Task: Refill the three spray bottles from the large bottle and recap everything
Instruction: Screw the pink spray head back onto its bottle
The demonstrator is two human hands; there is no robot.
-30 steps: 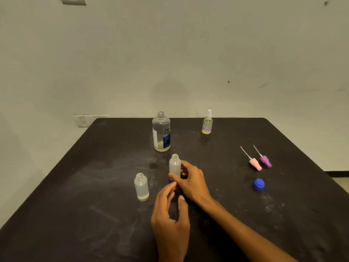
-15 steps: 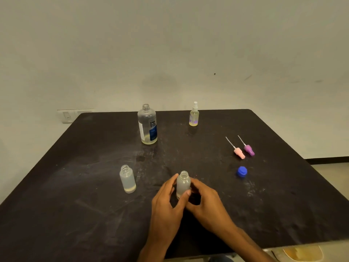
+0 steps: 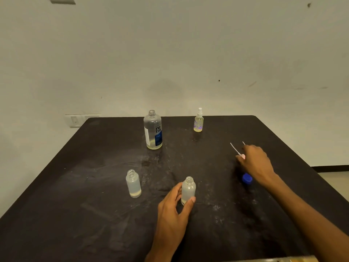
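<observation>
Head view: left hand grips an uncapped frosted spray bottle, thumb and fingers curled round its lower body, bottle upright on the black table. A second uncapped frosted bottle stands well to the left of that hand, a little liquid at its base. Beyond the hand, the large bottle stands open; the capped third spray bottle is further right. Right hand is out to the right, fingers curled down over the pink sprayer top; whether it pinches it, cannot tell. Blue cap lies just under that wrist
</observation>
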